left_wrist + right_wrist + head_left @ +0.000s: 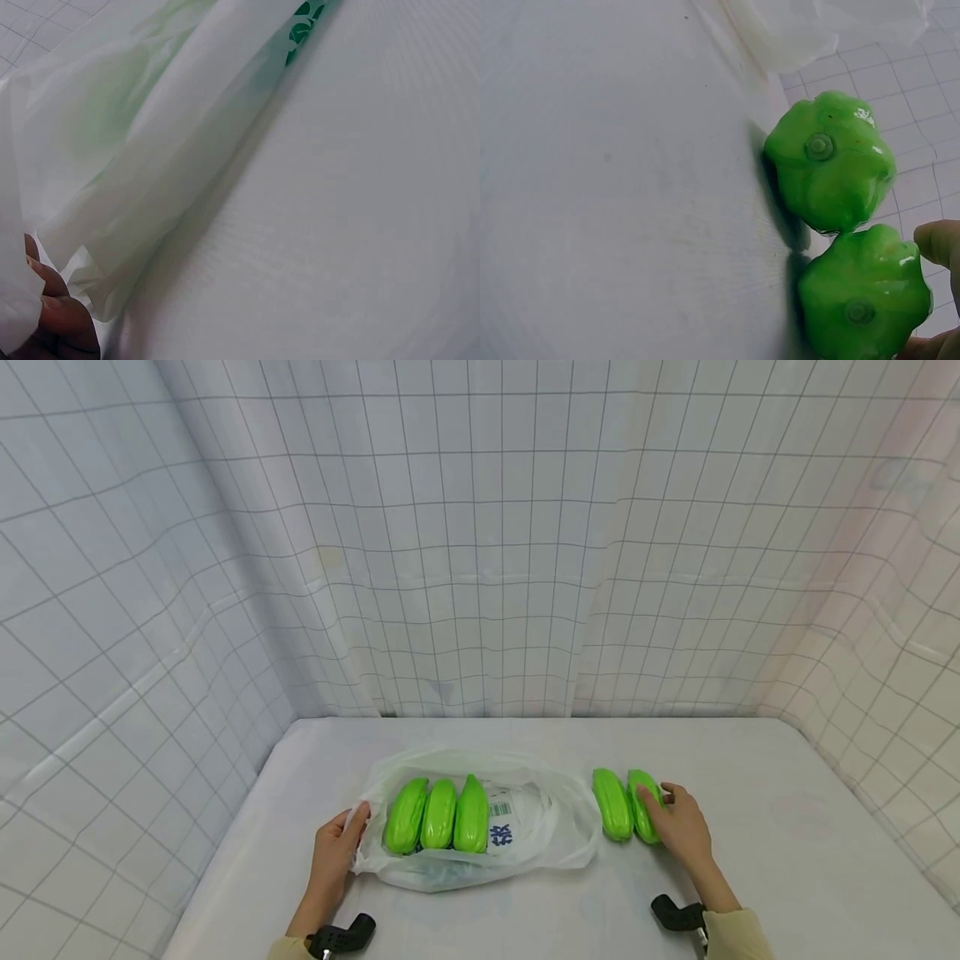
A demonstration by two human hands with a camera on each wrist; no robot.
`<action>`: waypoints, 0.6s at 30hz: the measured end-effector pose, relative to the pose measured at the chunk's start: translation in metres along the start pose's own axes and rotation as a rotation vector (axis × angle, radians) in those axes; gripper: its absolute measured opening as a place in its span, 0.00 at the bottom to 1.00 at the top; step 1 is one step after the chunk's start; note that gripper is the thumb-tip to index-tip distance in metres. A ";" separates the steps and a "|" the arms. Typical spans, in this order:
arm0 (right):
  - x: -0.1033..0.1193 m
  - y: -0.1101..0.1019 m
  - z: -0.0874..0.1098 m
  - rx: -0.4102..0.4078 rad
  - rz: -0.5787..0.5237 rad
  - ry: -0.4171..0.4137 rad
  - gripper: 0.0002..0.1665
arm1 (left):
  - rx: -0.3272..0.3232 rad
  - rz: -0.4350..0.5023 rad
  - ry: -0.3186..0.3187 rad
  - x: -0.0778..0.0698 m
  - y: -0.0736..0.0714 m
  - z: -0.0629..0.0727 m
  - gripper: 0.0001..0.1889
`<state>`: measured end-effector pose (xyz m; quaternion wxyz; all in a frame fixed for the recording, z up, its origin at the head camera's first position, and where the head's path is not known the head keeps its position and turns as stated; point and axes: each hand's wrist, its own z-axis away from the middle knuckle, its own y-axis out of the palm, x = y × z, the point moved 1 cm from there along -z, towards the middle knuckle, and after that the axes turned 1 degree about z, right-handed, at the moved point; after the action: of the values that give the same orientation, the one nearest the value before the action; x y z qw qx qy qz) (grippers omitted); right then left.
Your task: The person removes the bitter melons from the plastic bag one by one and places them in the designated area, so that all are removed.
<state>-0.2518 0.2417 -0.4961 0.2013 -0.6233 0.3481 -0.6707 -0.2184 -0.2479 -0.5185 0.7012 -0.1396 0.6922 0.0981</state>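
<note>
A white plastic bag (pixel 540 852) lies spread with its mouth open, and three glossy green ridged gourds (pixel 438 814) lie side by side in its left half. At the bag's left edge my left hand (pixel 336 850) pinches the plastic between thumb and fingers; folds of the bag partly cover its fingertips (pixel 64 315) in the left wrist view. Two more gourds lie close together right of the bag. My right hand (pixel 678 827) grips the right gourd (pixel 866 296) with thumb and fingers. The left gourd of this pair (pixel 829 161) is untouched by the hand.
Everything lies on a white-covered table (pixel 787 827). White sheets with a dark grid (pixel 487 568) hang behind it and along both sides. Black wrist devices (pixel 345 935) are worn on both forearms. Inside the bag, a barcode and blue lettering (pixel 500 834) show.
</note>
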 end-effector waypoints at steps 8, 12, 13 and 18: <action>0.001 -0.003 0.001 -0.032 -0.026 -0.014 0.46 | -0.002 -0.002 -0.006 0.001 0.000 -0.001 0.21; 0.002 -0.006 0.003 -0.077 -0.036 -0.043 0.43 | 0.002 0.000 -0.010 0.001 0.000 -0.001 0.21; 0.003 -0.006 0.002 -0.091 -0.041 -0.049 0.42 | 0.003 0.000 -0.011 0.001 0.000 -0.001 0.21; 0.005 -0.007 0.001 -0.133 -0.064 -0.079 0.41 | 0.007 0.001 -0.011 0.000 0.000 0.000 0.21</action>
<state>-0.2507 0.2431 -0.4875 0.1514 -0.6722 0.3634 -0.6270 -0.2184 -0.2482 -0.5188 0.7055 -0.1366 0.6886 0.0968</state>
